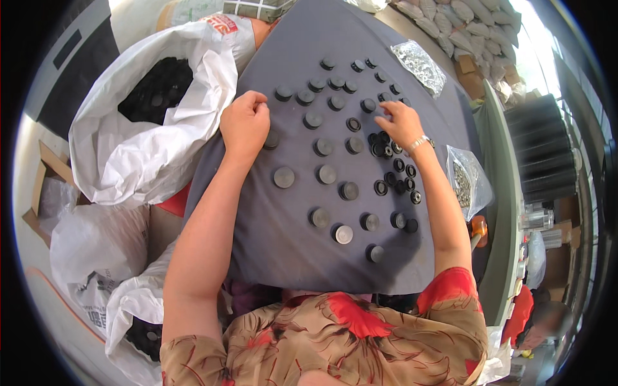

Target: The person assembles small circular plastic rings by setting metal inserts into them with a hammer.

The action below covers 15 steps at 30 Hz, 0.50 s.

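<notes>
Many round black caps lie spread over a dark grey cloth-covered table (pixel 257 251). My left hand (pixel 246 123) is at the table's left side with its fingers curled together; whatever they hold, if anything, is hidden. A black cap (pixel 270 139) sits right beside that hand. My right hand (pixel 402 123) hovers on the right side, thumb and forefinger apart with nothing seen between them. Nearest its fingertips are a black cap (pixel 368 105) and another cap (pixel 384 97). Below the hand, black ring-shaped parts (pixel 381 187) lie clustered. One cap (pixel 342 234) near me looks paler.
Left of the table stands an open white sack (pixel 158 151) of black parts, with more sacks (pixel 100 241) below it. Clear bags of small metal pieces (pixel 418 66) lie along the right edge, one bag (pixel 467 180) nearer me. An orange-headed tool (pixel 479 226) rests there too.
</notes>
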Each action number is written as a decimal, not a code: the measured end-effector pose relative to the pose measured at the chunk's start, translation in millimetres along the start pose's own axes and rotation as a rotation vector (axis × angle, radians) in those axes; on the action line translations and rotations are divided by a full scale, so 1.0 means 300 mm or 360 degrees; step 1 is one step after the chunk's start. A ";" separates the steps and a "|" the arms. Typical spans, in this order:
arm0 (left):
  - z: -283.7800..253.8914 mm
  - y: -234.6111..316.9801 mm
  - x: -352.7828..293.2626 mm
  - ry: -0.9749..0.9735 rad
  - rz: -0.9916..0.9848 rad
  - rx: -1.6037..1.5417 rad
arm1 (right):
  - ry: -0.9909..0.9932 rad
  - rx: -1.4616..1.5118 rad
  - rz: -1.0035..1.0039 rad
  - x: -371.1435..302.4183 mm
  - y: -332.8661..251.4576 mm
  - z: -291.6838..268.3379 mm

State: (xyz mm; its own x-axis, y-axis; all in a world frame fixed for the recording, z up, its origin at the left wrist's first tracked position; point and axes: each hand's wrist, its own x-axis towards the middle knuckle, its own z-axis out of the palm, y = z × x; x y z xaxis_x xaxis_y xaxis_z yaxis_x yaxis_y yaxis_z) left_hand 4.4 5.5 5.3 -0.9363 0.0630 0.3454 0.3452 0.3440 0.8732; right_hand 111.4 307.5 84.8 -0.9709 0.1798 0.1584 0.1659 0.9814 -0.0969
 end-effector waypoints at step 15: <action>0.004 0.007 0.007 -0.0019 -0.0001 0.0024 | 0.0010 0.0002 -0.0316 -0.315 -0.133 0.008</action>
State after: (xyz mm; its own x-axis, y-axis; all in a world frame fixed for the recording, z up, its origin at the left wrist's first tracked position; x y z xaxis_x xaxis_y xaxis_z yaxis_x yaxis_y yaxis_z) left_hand 3.1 7.6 7.5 -0.9372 0.0738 0.3410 0.3440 0.3582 0.8680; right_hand 196.1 251.4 71.2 -0.9834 -0.0168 0.1807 -0.0289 0.9975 -0.0642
